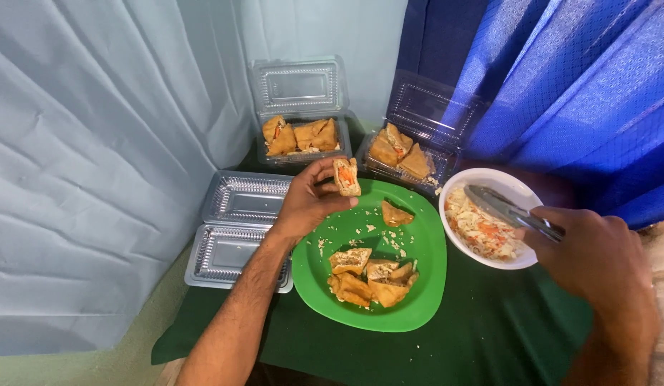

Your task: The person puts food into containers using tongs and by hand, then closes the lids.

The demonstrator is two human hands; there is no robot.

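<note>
Left fingers: the left hand [307, 204] pinches a stuffed tofu piece [347, 176] between thumb and fingertips, closed on its lower half
Right fingers: the right hand [600, 254] is curled round the handle of metal tongs [514, 211]; the grip itself is hidden behind the back of the hand
Tofu piece: held upright over the far edge of the green plate [428, 246], long axis near vertical, cut face with orange filling turned toward the camera
Tongs: tips lie over the white bowl [497, 177], long axis running from the hand up-left; how far apart the tips stand is hard to make out
Bowl: shredded vegetable filling [478, 230], just beside the plate's right rim
Plate: several fried tofu pieces [371, 279] and crumbs
Far containers: two clear boxes [303, 136] [410, 154], lids up, tofu inside
Left edge: an open clear container [235, 229] on the dark green cloth [503, 336]
Cut off: right forearm leaves the frame
</note>
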